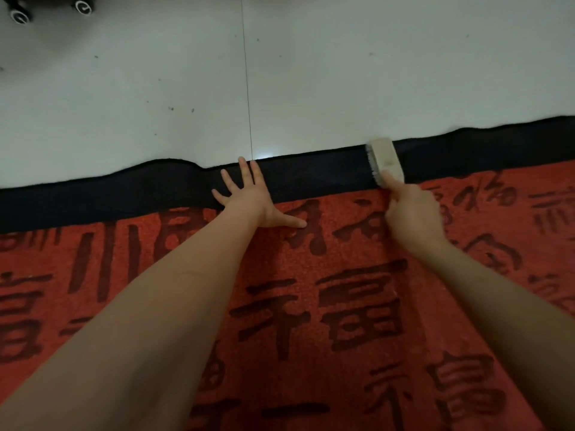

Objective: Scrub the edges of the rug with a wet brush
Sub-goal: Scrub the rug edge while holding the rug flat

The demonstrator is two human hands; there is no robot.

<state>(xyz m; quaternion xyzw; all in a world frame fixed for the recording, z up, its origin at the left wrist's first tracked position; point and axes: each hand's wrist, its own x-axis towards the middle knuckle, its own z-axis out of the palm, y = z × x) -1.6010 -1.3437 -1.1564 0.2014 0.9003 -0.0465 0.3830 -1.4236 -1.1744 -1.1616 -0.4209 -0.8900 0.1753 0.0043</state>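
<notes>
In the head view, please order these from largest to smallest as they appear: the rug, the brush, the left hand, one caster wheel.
1. Rug
2. Left hand, spread flat
3. Brush, partly hidden by the right hand
4. Caster wheel; it is farther away, so its true size is unsure.

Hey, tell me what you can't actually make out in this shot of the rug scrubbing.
Head view only:
- brush: its near end is hidden by the right hand; wetness cannot be judged.
- rug: cut off by the left, right and bottom edges.
- black wheels: cropped by the top edge; what they belong to is unseen.
- left hand: flat on the rug's dark border, covering it.
</notes>
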